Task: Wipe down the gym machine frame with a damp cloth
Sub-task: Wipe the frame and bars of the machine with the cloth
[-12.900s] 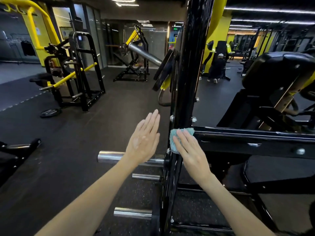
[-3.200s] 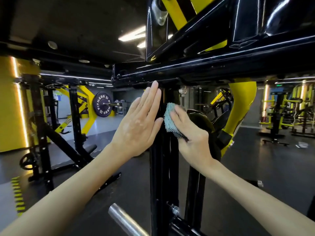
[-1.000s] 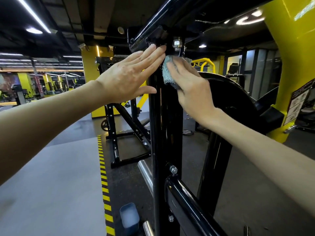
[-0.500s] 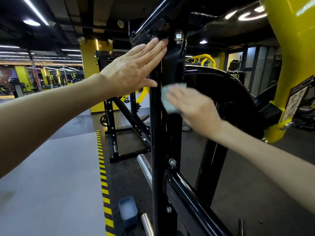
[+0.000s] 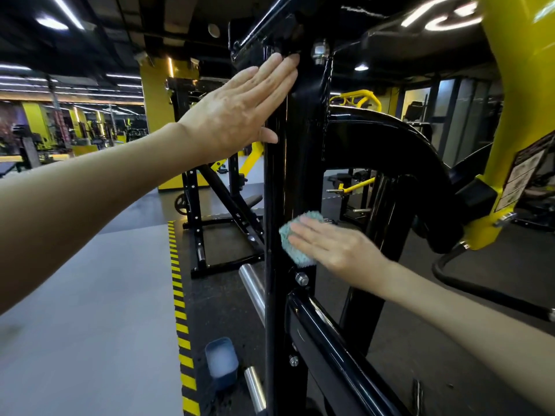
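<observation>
Frame upright (image 5: 297,175): gloss-black painted steel, flat-faced box section, vertical, with streaky reflections along its length. A rounded black beam (image 5: 330,334) of the same finish slopes down to the right from its lower part. A silver hex bolt (image 5: 301,278) sits on the upright just above that joint.

Cloth (image 5: 292,244): teal, nubby terry pile, folded into a small thick pad. It lies flat on the upright's right-hand face, just above the bolt.

Your right hand (image 5: 336,247): palm down over the cloth, fingers extended and close together, pressing it against the steel; no curl round it. The hand is slightly motion-blurred.

Your left hand (image 5: 237,112): raised high, arm outstretched, fingers straight and together. The fingertips lie on the upright near its top joint, and the thumb touches its left edge; it grasps nothing.

Smooth chrome pegs (image 5: 252,283) project left of the upright. A blue plastic tub (image 5: 221,361) with rounded corners stands on the dark speckled mat beside yellow-black hazard striping (image 5: 180,310).
</observation>
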A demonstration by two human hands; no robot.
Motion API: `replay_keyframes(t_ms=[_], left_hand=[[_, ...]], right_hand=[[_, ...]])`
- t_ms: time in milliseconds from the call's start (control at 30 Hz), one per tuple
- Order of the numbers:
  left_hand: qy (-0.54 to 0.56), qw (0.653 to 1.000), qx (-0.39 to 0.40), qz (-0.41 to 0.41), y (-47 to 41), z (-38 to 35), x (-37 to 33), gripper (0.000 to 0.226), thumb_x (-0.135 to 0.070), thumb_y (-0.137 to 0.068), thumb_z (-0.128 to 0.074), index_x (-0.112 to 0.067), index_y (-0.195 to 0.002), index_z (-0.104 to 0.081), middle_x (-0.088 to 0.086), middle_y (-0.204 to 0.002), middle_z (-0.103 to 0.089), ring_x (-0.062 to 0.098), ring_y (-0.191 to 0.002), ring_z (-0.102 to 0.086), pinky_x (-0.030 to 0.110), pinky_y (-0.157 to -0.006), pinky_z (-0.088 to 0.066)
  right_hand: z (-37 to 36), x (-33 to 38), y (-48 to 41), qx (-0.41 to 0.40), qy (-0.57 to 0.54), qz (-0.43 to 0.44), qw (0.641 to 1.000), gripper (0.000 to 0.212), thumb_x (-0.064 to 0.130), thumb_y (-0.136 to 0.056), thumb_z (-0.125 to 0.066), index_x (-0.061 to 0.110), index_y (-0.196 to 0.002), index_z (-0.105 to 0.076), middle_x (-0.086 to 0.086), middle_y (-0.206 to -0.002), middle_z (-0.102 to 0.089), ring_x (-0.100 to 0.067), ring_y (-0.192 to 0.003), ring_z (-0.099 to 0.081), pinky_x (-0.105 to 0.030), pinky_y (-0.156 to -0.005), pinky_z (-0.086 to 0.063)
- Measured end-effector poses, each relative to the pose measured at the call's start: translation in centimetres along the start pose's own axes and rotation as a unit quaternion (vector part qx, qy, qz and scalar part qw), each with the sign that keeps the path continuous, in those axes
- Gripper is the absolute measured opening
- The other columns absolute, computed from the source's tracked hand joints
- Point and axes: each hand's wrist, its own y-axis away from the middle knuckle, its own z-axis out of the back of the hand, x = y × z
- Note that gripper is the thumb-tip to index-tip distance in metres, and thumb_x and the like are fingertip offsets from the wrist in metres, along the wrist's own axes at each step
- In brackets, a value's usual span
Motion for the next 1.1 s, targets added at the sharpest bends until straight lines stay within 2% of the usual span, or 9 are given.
replay_keyframes(t_ms=[133,267,433,600,667,767,900,1033,1100], left_hand=[[-0.006,1.0,-0.008,0.001,0.0,0.1,-0.1,0.081,-0.053,-0.099,-0.023,0.004,-0.154,-0.008,0.021,-0.164,-0.006,0.032,-0.152,-0.004,0.043,-0.123,-0.009],[-0.002,1.0,-0.009,-0.001,0.2,0.0,-0.2,0.08,-0.052,-0.1,-0.026,0.004,-0.154,-0.008,0.022,-0.163,-0.007,0.033,-0.152,-0.005,0.043,-0.123,-0.009],[0.004,1.0,-0.003,0.012,0.2,0.1,-0.6,0.079,-0.053,-0.1,-0.021,0.005,-0.154,-0.01,0.023,-0.163,-0.007,0.033,-0.152,-0.005,0.041,-0.123,-0.006],[0.005,1.0,-0.001,0.005,0.5,-0.1,-0.7,0.073,-0.043,-0.104,-0.031,0.004,-0.154,-0.006,0.022,-0.163,-0.004,0.033,-0.152,-0.002,0.043,-0.124,-0.007],[0.001,1.0,0.003,0.002,0.4,-0.1,-0.6,0.073,-0.043,-0.104,-0.03,0.003,-0.154,-0.005,0.022,-0.163,-0.003,0.033,-0.152,-0.002,0.044,-0.124,-0.008],[-0.008,1.0,0.005,-0.006,0.4,0.0,-0.5,0.075,-0.051,-0.103,-0.022,0.001,-0.155,-0.003,0.02,-0.164,-0.001,0.03,-0.153,0.0,0.043,-0.124,-0.008],[0.003,1.0,0.012,-0.021,0.5,-0.1,-0.7,0.083,-0.058,-0.1,-0.023,0.0,-0.155,-0.004,0.019,-0.164,-0.001,0.029,-0.153,0.001,0.042,-0.124,-0.007],[0.01,1.0,0.019,-0.016,0.6,-0.4,-1.2,0.079,-0.05,-0.101,-0.03,0.002,-0.155,-0.006,0.02,-0.164,-0.002,0.028,-0.152,0.003,0.041,-0.124,-0.004],[0.012,0.999,0.02,-0.031,0.8,-0.6,-1.7,0.071,-0.041,-0.102,-0.032,0.001,-0.155,-0.009,0.019,-0.164,-0.004,0.027,-0.151,0.002,0.04,-0.123,-0.003]], right_hand=[[2.6,-4.1,-4.9,-0.073,0.035,-0.102,0.991,0.045,-0.01,-0.082,-0.059,-0.002,-0.126,-0.062,-0.021,-0.131,-0.06,-0.035,-0.12,-0.059,-0.045,-0.09,-0.057],[2.8,-3.5,-7.1,-0.104,0.02,-0.195,0.975,0.059,-0.013,-0.074,-0.068,-0.003,-0.131,-0.057,-0.022,-0.135,-0.056,-0.036,-0.125,-0.055,-0.044,-0.096,-0.053],[-1.1,1.7,-1.3,-0.082,0.001,-0.119,0.99,0.044,-0.012,-0.086,-0.049,-0.003,-0.129,-0.055,-0.023,-0.131,-0.058,-0.035,-0.125,-0.054,-0.042,-0.098,-0.052],[-1.1,1.6,1.6,-0.002,-0.004,-0.013,1.0,0.035,-0.004,-0.091,-0.051,0.005,-0.12,-0.068,-0.013,-0.128,-0.064,-0.027,-0.121,-0.06,-0.038,-0.091,-0.056],[0.0,-0.5,0.0,-0.014,-0.007,-0.033,0.999,0.04,-0.006,-0.089,-0.051,0.005,-0.124,-0.065,-0.015,-0.13,-0.062,-0.028,-0.122,-0.059,-0.042,-0.094,-0.055],[2.1,-3.5,-3.5,-0.054,0.004,-0.129,0.99,0.052,-0.008,-0.082,-0.043,0.0,-0.132,-0.057,-0.02,-0.136,-0.056,-0.036,-0.126,-0.055,-0.049,-0.1,-0.05],[2.3,-3.5,-6.0,-0.081,0.007,-0.2,0.976,0.052,-0.007,-0.083,-0.055,-0.004,-0.135,-0.052,-0.025,-0.14,-0.051,-0.039,-0.132,-0.047,-0.048,-0.112,-0.036],[-1.1,0.6,-2.7,-0.088,-0.032,-0.148,0.984,0.042,-0.009,-0.1,-0.027,-0.004,-0.133,-0.052,-0.026,-0.138,-0.051,-0.039,-0.132,-0.045,-0.049,-0.112,-0.036],[-2.2,2.2,-0.1,-0.059,-0.038,-0.103,0.992,0.038,-0.005,-0.103,-0.029,-0.003,-0.129,-0.056,-0.024,-0.135,-0.055,-0.035,-0.131,-0.046,-0.048,-0.108,-0.041]])
